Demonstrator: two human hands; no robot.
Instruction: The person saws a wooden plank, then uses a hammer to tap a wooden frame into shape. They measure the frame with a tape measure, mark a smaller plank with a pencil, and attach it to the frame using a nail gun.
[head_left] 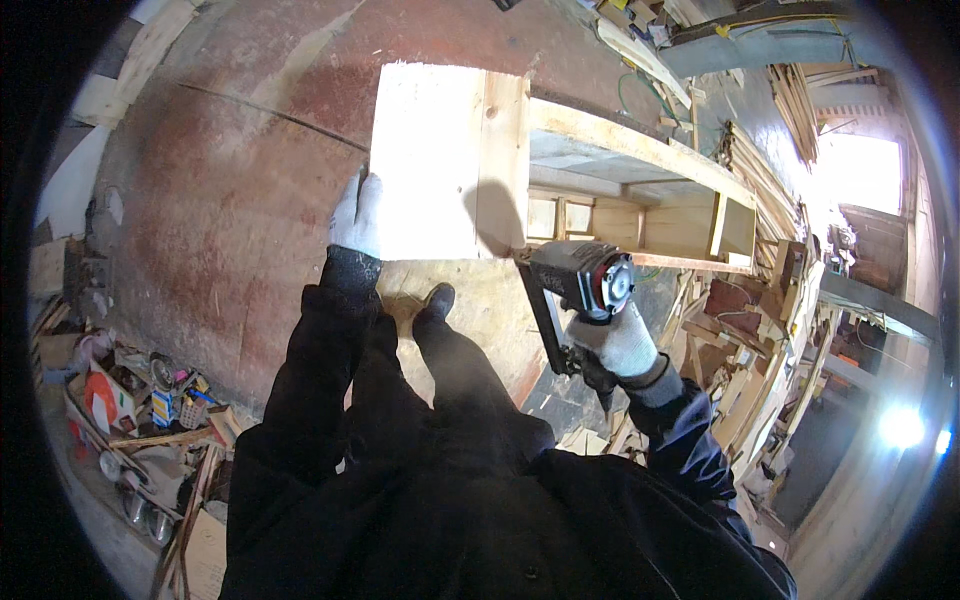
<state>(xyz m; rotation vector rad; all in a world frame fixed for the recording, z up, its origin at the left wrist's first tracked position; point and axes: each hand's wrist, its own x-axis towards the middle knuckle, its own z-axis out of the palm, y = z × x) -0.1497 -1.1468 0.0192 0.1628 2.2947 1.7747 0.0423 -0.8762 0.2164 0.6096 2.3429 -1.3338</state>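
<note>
A pale wooden panel (425,165) lies at the left end of a long wooden cabinet frame (690,165), bright with light. My left hand (357,215), in a white glove, grips the panel's left edge; part of its fingers is hidden there. In my gloved right hand (620,342) is a black nail gun (578,278), held by its handle. The gun's nose meets or nearly meets the panel's near right corner; contact cannot be made out. Its shadow falls on the panel's right strip.
Beneath my feet lies a wooden board (460,300) on the worn reddish floor (230,200). Scrap wood (735,370) and long strips (765,185) pile up at the right. A heap of mixed tools and odds and ends (150,410) fills the lower left.
</note>
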